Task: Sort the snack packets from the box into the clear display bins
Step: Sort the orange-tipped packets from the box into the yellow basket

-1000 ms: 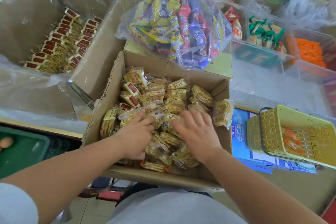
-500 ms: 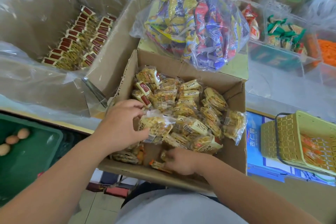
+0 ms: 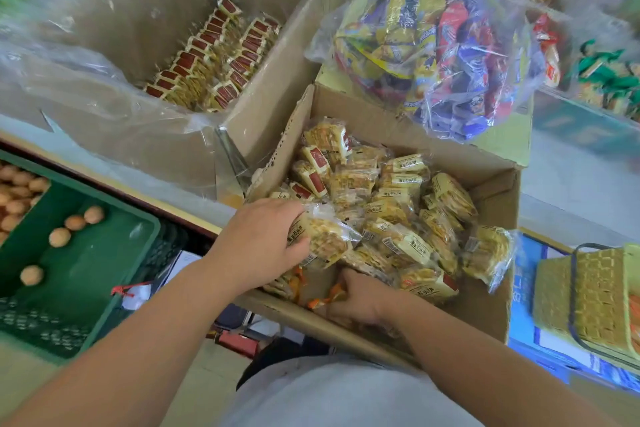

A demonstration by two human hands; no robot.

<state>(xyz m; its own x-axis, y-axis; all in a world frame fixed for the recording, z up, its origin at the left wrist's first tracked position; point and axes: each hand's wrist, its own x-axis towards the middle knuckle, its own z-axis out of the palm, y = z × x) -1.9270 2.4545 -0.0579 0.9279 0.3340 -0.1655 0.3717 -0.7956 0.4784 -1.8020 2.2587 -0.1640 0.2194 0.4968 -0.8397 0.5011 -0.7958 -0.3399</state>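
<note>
An open cardboard box (image 3: 491, 291) in front of me holds a heap of yellow snack packets (image 3: 398, 198). My left hand (image 3: 258, 241) is at the box's near left and grips a clear-wrapped yellow packet (image 3: 323, 236) lifted a little above the heap. Low in the near corner of the box, my right hand (image 3: 360, 298) is closed around orange-edged packets (image 3: 325, 298); its fingers are partly hidden. A larger plastic-lined box (image 3: 266, 80) to the far left holds neat rows of red-and-yellow packets (image 3: 214, 55).
A clear bag of mixed yellow, blue and red snacks (image 3: 436, 52) lies behind the box. Clear display bins (image 3: 588, 107) with green and red packets stand at the far right. A yellow basket (image 3: 595, 298) sits right; a green crate (image 3: 114, 253) with eggs sits left.
The view swung left. My left hand picked up a packet from the heap. My right hand moved from the top of the heap down into the box's near corner.
</note>
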